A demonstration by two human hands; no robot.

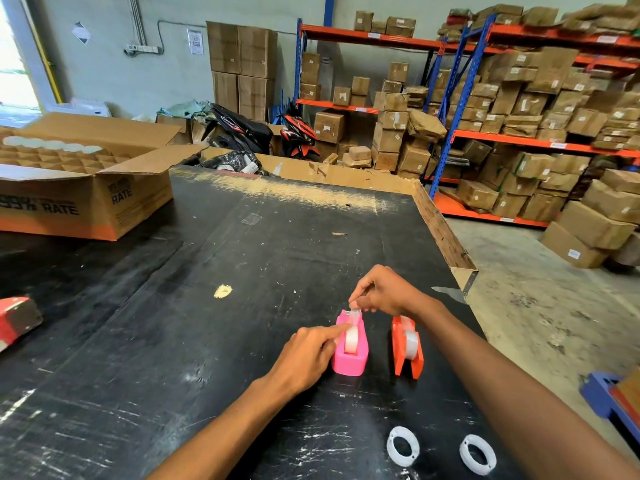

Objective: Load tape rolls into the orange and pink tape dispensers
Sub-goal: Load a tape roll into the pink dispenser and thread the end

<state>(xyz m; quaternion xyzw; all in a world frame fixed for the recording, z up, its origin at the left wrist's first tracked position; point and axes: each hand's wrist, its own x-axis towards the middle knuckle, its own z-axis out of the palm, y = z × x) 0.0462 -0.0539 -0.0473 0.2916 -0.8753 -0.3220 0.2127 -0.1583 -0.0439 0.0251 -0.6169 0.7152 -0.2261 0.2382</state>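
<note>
Sitting near-centre on the scratched black tabletop (pixel 242 271), pink plastic tape dispenser (pixel 349 355) holds a clear tape roll (pixel 352 338). Right hand (pixel 384 292) fingers pinch the tape end at its far tip; left hand (pixel 304 355) index finger presses the roll. Orange plastic tape dispenser (pixel 407 351) just right, loaded. Two white plastic rings (pixel 402 445) nearer.

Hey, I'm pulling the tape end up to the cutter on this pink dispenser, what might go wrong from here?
1. The clear tape end pinched by your right hand could stick to your fingers or fold on itself before reaching the cutter.
2. Only one left hand finger steadies the pink plastic tape dispenser; a hard pull might tip it toward the orange plastic tape dispenser beside it.
</note>
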